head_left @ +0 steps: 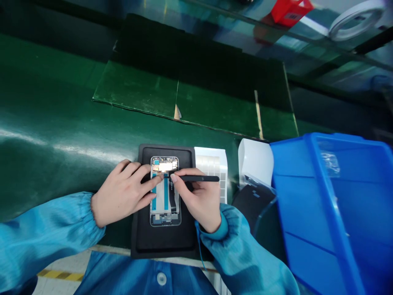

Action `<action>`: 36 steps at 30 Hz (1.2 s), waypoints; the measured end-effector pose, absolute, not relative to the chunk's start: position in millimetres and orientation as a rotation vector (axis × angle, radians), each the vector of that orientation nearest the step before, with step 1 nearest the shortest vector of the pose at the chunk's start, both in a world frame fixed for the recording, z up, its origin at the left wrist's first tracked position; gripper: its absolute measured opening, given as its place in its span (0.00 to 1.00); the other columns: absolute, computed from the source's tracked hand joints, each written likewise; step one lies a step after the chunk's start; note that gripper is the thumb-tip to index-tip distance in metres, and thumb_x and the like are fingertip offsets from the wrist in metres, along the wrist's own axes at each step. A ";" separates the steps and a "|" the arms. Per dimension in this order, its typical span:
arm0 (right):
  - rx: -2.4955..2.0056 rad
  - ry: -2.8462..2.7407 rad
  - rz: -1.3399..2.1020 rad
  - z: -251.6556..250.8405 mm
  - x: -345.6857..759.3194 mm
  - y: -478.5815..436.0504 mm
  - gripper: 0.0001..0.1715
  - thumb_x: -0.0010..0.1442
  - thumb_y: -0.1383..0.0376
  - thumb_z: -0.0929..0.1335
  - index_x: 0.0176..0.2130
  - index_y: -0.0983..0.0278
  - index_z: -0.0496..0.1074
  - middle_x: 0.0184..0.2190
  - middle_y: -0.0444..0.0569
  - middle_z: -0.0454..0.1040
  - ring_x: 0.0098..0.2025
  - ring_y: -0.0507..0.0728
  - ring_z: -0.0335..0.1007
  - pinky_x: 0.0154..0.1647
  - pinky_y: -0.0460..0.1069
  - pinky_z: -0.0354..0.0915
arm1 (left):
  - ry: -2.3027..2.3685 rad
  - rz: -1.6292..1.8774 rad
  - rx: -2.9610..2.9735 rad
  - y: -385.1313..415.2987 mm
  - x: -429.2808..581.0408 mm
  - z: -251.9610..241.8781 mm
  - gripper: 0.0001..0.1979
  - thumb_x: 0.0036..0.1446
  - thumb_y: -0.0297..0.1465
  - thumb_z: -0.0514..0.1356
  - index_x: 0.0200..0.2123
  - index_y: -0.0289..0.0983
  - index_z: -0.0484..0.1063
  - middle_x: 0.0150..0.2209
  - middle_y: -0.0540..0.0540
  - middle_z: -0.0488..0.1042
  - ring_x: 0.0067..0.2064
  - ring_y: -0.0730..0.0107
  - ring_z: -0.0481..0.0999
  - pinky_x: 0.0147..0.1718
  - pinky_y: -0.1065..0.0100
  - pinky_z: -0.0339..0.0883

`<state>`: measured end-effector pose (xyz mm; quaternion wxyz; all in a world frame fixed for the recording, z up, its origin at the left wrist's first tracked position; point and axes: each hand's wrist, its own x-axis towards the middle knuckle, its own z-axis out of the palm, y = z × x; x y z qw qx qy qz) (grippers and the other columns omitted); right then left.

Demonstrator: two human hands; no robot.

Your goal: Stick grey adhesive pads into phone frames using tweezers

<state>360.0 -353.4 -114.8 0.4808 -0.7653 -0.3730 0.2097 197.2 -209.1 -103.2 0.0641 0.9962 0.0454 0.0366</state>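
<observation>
An opened phone (160,200) lies upright in the frame on a black tray (166,243), its circuit board showing at the top and blue strips along the middle. My left hand (124,192) rests at the phone's left side, fingers apart, with the index fingertip touching the phone below the board. Between the thumb and fingers of my right hand (199,196) are black tweezers (199,178), held nearly level. Their tip points left, close to my left index fingertip. What lies at the tip is too small to tell.
Right of the tray lies a white sheet of labels (223,164). Farther right are a white roll (255,157), black sheets (251,205) and a large blue bin (307,205). A green board (208,106) lies behind; a red box (290,12) stands on a shelf.
</observation>
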 end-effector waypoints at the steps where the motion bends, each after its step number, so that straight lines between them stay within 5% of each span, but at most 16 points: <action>1: -1.865 -0.908 0.512 -115.0 359.9 -353.2 0.03 0.60 0.64 0.72 0.36 0.61 0.77 0.31 0.47 0.80 0.33 0.56 0.77 0.33 0.49 0.72 | 0.147 0.109 3.008 -209.5 197.1 -103.5 0.22 0.64 0.40 0.56 0.60 0.41 0.67 0.49 0.39 0.69 0.45 0.52 0.67 0.44 0.51 0.64; 5: -1.842 -0.901 0.505 -115.5 360.2 -352.6 0.03 0.60 0.64 0.72 0.36 0.62 0.77 0.31 0.47 0.80 0.34 0.56 0.78 0.33 0.49 0.72 | 0.147 0.104 2.995 -210.7 197.0 -105.2 0.24 0.64 0.39 0.56 0.61 0.40 0.66 0.49 0.39 0.69 0.45 0.52 0.67 0.45 0.50 0.63; 11: -1.824 -0.898 0.496 -118.4 361.0 -353.6 0.03 0.60 0.64 0.73 0.36 0.62 0.77 0.32 0.47 0.80 0.33 0.56 0.77 0.32 0.48 0.72 | 0.095 0.252 2.935 -209.4 193.9 -109.8 0.13 0.65 0.36 0.57 0.50 0.44 0.75 0.47 0.42 0.71 0.46 0.54 0.66 0.44 0.54 0.63; 19: -1.816 -0.893 0.510 -119.7 361.3 -354.8 0.03 0.60 0.64 0.73 0.36 0.62 0.77 0.32 0.47 0.80 0.33 0.55 0.77 0.32 0.48 0.72 | 0.121 0.320 2.949 -209.7 193.9 -111.3 0.18 0.64 0.39 0.57 0.52 0.37 0.74 0.45 0.40 0.72 0.45 0.54 0.67 0.44 0.53 0.64; 29: -1.810 -0.901 0.496 -116.5 361.0 -353.2 0.03 0.60 0.65 0.72 0.35 0.62 0.77 0.31 0.47 0.79 0.30 0.54 0.77 0.31 0.47 0.72 | 0.031 0.414 2.951 -211.6 191.1 -111.7 0.11 0.62 0.34 0.61 0.46 0.39 0.75 0.47 0.43 0.74 0.46 0.55 0.69 0.45 0.55 0.64; 36: -1.773 -0.879 0.505 -121.6 361.7 -353.7 0.05 0.59 0.63 0.72 0.36 0.62 0.77 0.31 0.48 0.80 0.32 0.55 0.77 0.31 0.48 0.72 | 0.510 0.357 2.999 -210.8 191.0 -113.5 0.09 0.63 0.36 0.56 0.35 0.36 0.69 0.31 0.44 0.72 0.33 0.60 0.70 0.32 0.60 0.60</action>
